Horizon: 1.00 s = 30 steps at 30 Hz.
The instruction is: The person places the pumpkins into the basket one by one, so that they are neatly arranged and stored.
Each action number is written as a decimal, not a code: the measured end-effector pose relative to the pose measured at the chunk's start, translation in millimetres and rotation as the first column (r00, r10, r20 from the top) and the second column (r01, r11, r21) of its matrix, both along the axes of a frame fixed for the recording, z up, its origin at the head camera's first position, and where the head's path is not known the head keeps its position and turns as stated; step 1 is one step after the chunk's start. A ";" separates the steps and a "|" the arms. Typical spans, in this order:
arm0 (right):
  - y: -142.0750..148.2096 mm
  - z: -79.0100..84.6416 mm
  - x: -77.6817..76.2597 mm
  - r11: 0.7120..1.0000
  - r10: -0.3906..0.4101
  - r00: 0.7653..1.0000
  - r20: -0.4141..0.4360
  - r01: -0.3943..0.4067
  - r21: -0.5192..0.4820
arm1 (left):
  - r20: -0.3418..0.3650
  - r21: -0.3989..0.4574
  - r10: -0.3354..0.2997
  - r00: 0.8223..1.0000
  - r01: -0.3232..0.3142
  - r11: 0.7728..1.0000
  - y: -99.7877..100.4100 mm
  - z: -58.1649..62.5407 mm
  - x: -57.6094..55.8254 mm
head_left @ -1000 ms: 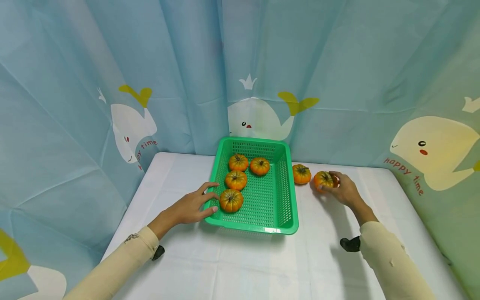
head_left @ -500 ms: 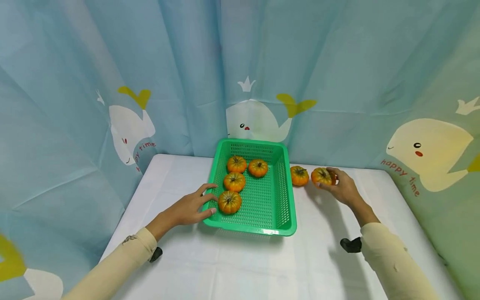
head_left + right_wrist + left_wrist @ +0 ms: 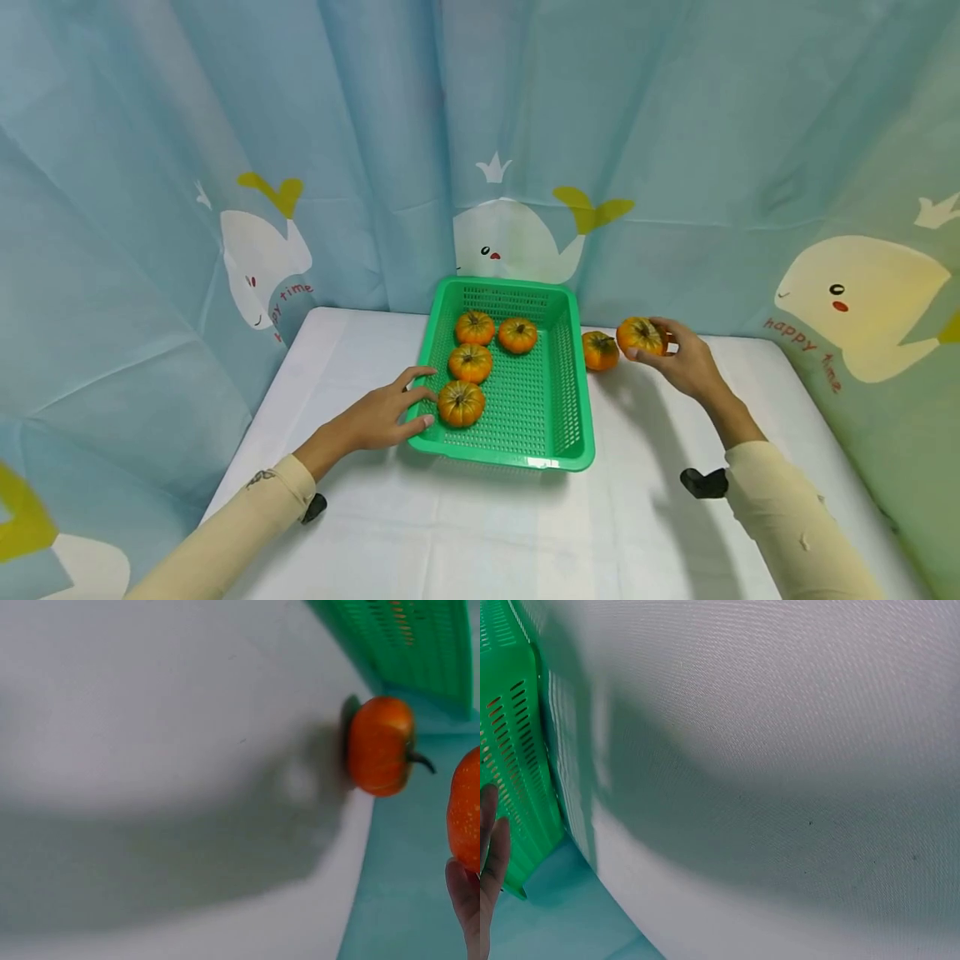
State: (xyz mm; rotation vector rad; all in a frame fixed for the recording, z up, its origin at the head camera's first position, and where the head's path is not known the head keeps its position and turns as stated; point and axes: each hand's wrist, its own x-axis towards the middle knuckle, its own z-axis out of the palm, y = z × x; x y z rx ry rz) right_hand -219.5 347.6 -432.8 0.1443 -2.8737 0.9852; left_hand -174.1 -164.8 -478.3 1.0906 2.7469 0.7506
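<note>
My right hand grips a small orange pumpkin between thumb and fingers, raised off the table. In the right wrist view, part of that pumpkin shows at the right edge, with a fingertip against it. Another pumpkin sits on the table just right of the green basket. My left hand rests at the basket's left rim, its fingers spread and reaching over it. Inside the basket, several pumpkins lie along the left and back, the nearest pumpkin close to my left fingertips.
A white-covered table bears everything. Directly behind it hangs a blue curtain with whale prints, which also runs along both sides. The basket's right half shows bare mesh floor.
My right hand has lifted the pumpkin from the table and moved it slightly up and left. My left hand stays at the basket's rim.
</note>
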 end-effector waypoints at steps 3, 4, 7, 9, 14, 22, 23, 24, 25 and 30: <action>-6.4 7.3 -1.0 0.999 0.030 1.000 -0.005 -0.030 -0.017 | 0.009 0.000 0.006 1.000 -0.006 1.000 -0.3 -0.2 0.3; -8.8 9.5 -0.9 0.999 0.039 0.999 -0.004 -0.039 -0.019 | 0.011 -0.002 0.007 1.000 -0.007 1.000 -0.4 -0.4 0.3; -16.8 14.9 -0.2 0.997 0.065 0.998 0.011 -0.065 -0.036 | 0.013 -0.002 0.008 1.000 -0.008 1.000 -0.4 -0.7 0.3; -21.7 17.6 0.3 0.996 0.082 0.996 0.025 -0.081 -0.042 | 0.011 -0.006 0.008 1.000 -0.008 1.000 -0.2 -0.6 0.3; -33.1 23.2 -0.7 0.990 0.135 0.989 0.058 -0.132 -0.047 | 0.015 -0.016 0.007 1.000 -0.007 1.000 0.6 1.1 0.7; -49.8 30.2 -5.0 0.975 0.224 0.972 0.077 -0.223 -0.020 | 0.012 -0.022 0.003 1.000 -0.003 1.000 0.7 2.4 1.6; -51.8 31.1 -5.8 0.973 0.230 0.970 0.080 -0.229 -0.017 | 0.013 -0.020 0.002 1.000 -0.002 1.000 0.7 2.6 1.4; -53.7 31.5 -7.2 0.972 0.237 0.968 0.081 -0.236 -0.015 | 0.011 -0.018 0.002 1.000 -0.001 1.000 0.8 2.7 1.3; -55.7 32.1 -8.6 0.970 0.242 0.967 0.084 -0.242 -0.010 | 0.012 -0.015 0.002 1.000 -0.002 1.000 0.8 2.8 1.4; -66.9 37.2 -13.3 0.959 0.282 0.954 0.101 -0.282 -0.010 | 0.006 -0.006 0.005 1.000 -0.005 1.000 1.1 1.5 1.4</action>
